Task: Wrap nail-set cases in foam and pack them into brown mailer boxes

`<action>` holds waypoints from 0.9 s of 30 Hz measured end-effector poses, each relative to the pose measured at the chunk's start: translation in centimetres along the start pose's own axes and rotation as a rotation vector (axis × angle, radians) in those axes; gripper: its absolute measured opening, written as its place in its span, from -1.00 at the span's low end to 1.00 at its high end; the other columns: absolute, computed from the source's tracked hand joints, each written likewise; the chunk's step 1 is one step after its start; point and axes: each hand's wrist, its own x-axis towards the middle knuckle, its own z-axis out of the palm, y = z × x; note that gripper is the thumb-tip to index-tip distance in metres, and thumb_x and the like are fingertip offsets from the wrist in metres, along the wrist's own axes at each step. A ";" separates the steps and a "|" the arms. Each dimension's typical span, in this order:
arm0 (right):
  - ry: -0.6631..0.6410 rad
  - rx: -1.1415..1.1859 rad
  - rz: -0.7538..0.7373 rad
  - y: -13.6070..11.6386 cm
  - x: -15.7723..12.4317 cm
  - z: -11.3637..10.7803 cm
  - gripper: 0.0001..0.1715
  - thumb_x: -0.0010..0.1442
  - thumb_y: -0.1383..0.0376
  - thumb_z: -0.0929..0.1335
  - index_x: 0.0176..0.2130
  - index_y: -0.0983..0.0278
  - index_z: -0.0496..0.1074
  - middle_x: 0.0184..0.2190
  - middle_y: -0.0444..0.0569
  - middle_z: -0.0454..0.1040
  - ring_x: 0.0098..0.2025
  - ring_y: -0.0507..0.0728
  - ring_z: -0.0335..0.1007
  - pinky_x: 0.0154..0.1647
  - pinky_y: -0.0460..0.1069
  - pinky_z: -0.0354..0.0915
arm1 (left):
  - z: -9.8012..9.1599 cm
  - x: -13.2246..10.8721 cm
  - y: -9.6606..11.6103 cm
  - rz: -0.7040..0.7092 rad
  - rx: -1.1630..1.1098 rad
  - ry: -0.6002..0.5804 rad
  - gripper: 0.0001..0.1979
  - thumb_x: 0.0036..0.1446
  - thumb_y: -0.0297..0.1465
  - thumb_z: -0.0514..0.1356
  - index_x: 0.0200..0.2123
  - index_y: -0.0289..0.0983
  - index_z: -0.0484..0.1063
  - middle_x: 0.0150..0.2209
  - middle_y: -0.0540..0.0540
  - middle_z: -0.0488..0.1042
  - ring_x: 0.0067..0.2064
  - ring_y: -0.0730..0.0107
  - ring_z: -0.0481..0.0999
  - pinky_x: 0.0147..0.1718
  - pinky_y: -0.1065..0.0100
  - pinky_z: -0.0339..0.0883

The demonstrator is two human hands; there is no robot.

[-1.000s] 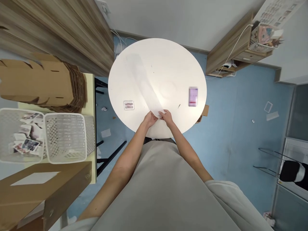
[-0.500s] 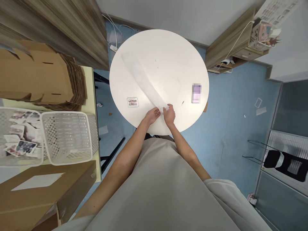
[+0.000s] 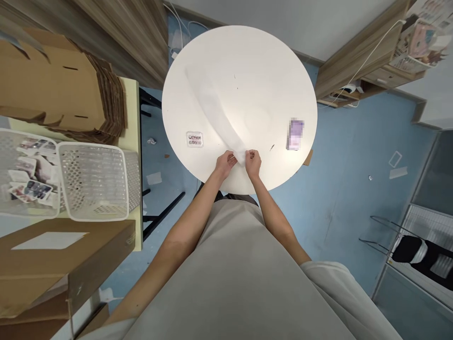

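Note:
A long strip of translucent white wrapping (image 3: 216,112) lies slantwise over the round white table, from its far left part down to my hands. Its near end is bent between my fingers. My left hand (image 3: 225,164) grips the left edge of that end, fingers curled in. Opposite it, my right hand (image 3: 253,164) pinches the right edge with thumb and fingertips. To the left of my left hand, apart from it, sits a small clear plastic case (image 3: 195,139) with rows of small dark reddish pieces.
The round table (image 3: 272,61) has a blurred purple phone-like object (image 3: 295,134) near its right edge. At left, a side table carries stacked flat cardboard (image 3: 71,89), a basket of clear packages (image 3: 95,182), another of printed packs (image 3: 31,182), and a cardboard box (image 3: 102,236) near it.
My hands have moved slightly apart, and the strip's near end now bends between them. My right hand has shifted to the strip's right edge. The whole view has shifted a little.

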 end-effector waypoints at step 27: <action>-0.223 -0.148 -0.155 1.2 0.7 -2.1 -0.42 0.51 -0.08 0.33 -0.45 0.15 0.27 -0.39 -0.07 0.50 -0.26 0.14 0.37 -0.13 0.01 0.34 | -1.2 -1.3 -3.2 0.186 0.054 0.048 -0.81 0.08 -0.36 0.46 -0.32 -0.21 0.50 -0.24 -0.10 0.65 -0.10 0.24 0.68 0.06 0.21 0.54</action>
